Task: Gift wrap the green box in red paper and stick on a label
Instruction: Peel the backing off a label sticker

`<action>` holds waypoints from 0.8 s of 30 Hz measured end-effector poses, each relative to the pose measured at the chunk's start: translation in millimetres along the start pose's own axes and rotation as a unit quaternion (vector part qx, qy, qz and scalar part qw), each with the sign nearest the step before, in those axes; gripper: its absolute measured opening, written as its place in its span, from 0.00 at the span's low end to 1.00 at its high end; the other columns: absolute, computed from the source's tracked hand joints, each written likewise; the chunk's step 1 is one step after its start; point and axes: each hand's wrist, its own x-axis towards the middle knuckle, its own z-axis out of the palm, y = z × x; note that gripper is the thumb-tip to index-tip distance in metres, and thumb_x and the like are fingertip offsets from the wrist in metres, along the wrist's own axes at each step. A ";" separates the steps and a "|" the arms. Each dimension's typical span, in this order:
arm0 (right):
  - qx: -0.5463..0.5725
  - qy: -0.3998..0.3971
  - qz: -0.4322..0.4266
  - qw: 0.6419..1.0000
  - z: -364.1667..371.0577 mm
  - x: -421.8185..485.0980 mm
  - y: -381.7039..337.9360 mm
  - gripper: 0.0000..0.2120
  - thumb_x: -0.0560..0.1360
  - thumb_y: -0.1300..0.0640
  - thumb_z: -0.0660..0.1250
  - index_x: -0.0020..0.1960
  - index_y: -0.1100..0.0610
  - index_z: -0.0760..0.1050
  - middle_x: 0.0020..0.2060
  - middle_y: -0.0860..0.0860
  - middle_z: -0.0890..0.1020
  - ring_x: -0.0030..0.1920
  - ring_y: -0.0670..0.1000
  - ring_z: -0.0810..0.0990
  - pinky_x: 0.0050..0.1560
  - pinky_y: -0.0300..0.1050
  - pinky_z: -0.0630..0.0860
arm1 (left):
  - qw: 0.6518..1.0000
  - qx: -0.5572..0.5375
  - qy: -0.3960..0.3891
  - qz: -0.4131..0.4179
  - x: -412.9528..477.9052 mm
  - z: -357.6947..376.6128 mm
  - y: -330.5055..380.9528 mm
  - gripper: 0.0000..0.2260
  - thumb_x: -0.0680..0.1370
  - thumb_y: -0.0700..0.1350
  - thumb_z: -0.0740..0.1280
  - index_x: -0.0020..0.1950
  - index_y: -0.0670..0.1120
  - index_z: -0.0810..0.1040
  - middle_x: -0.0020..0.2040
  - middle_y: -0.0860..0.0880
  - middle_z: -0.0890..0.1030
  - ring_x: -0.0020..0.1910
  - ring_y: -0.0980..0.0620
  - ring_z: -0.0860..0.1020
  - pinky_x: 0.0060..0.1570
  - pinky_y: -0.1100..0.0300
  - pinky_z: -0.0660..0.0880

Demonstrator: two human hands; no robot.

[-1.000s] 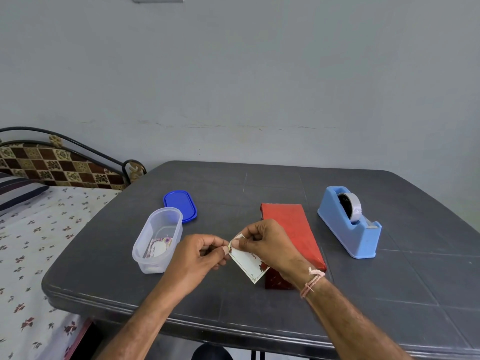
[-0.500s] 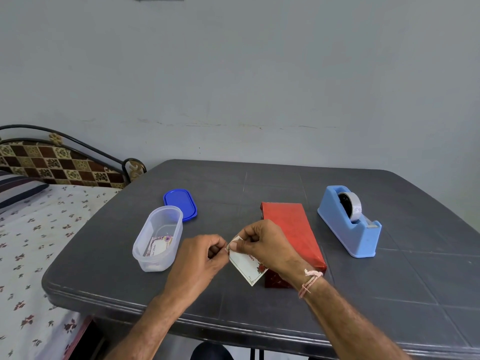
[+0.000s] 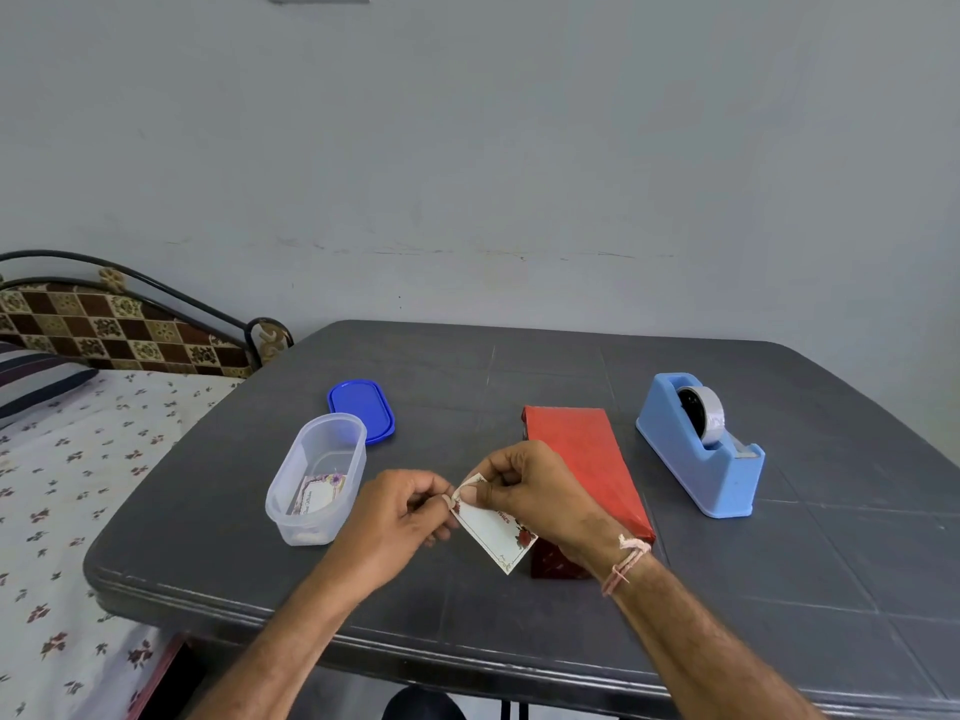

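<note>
From the head camera, two hands meet over the near middle of the dark grey table (image 3: 779, 563). Between them is one label (image 3: 496, 532), a white card with a red flower in its near corner, tilted with one corner down and held just above the tabletop. The left hand (image 3: 400, 517) has its fingers curled and pinches the label's upper left corner between thumb and forefinger. The right hand (image 3: 530, 491) is also curled and pinches that same upper end from the right, where a small flap of paper curls up. Whether that flap is a backing sheet cannot be told.

One box wrapped in red paper (image 3: 587, 459) lies flat just behind and to the right of the hands, running from near to far. The right wrist, with a pink thread band (image 3: 626, 561), covers part of its near end.

To the left stands one clear plastic tub (image 3: 317, 475), open, with at least one more printed label (image 3: 318, 495) inside. One blue lid (image 3: 362, 410) lies just beyond it. At far right sits one light blue tape dispenser (image 3: 696, 449) with one roll of tape (image 3: 701, 413). Left of the table is a bed (image 3: 62, 459) with a flowered sheet.
</note>
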 end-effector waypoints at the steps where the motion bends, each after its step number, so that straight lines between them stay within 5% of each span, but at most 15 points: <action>1: 0.018 -0.010 -0.005 1.000 -0.7 -0.5 -0.2 0.04 0.74 0.56 0.77 0.47 0.56 0.86 0.37 0.61 0.85 0.33 0.50 0.78 0.35 0.49 0.74 | 0.999 -0.035 -0.007 -0.014 0.4 -1.2 0.5 0.12 0.81 0.35 0.64 0.46 0.45 0.86 0.40 0.46 0.87 0.38 0.54 0.83 0.40 0.61 0.79; 3: 0.043 -0.033 -0.027 0.998 -2.4 -1.4 -0.3 0.05 0.75 0.58 0.75 0.51 0.53 0.84 0.38 0.62 0.84 0.35 0.52 0.77 0.36 0.49 0.74 | 0.994 -0.101 -0.016 -0.044 0.9 -4.2 0.2 0.10 0.82 0.36 0.65 0.47 0.42 0.86 0.41 0.43 0.87 0.38 0.52 0.82 0.39 0.61 0.78; 7: 0.039 -0.061 -0.081 0.994 -3.5 -5.2 -6.3 0.11 0.77 0.66 0.72 0.56 0.53 0.81 0.40 0.42 0.80 0.33 0.47 0.73 0.34 0.37 0.72 | 0.974 -0.205 -0.027 -0.097 0.9 -8.3 -2.4 0.08 0.82 0.38 0.67 0.48 0.39 0.86 0.41 0.42 0.86 0.37 0.52 0.81 0.38 0.62 0.78; 12: -0.015 -0.034 -0.136 0.990 -1.8 -3.6 -8.6 0.05 0.75 0.62 0.76 0.50 0.55 0.84 0.44 0.56 0.81 0.37 0.51 0.76 0.37 0.41 0.73 | 0.949 -0.280 -0.052 -0.138 3.3 -12.3 -1.4 0.08 0.81 0.39 0.68 0.46 0.39 0.86 0.41 0.42 0.84 0.36 0.54 0.80 0.35 0.63 0.78; 17: -0.084 -0.016 -0.178 0.980 -3.4 1.5 -14.6 0.05 0.72 0.61 0.78 0.46 0.53 0.85 0.46 0.50 0.82 0.48 0.50 0.82 0.49 0.45 0.78 | 0.949 -0.274 -0.061 -0.140 6.0 -13.9 -1.3 0.08 0.82 0.39 0.68 0.49 0.38 0.85 0.41 0.43 0.84 0.36 0.54 0.80 0.36 0.64 0.78; 24: -0.243 -0.020 -0.210 0.947 0.6 7.1 -12.1 0.04 0.75 0.59 0.70 0.46 0.51 0.80 0.51 0.42 0.76 0.50 0.45 0.80 0.49 0.49 0.78 | 0.955 -0.255 -0.066 -0.137 10.9 -6.6 -9.0 0.08 0.82 0.38 0.67 0.47 0.39 0.85 0.39 0.44 0.83 0.35 0.55 0.79 0.35 0.64 0.77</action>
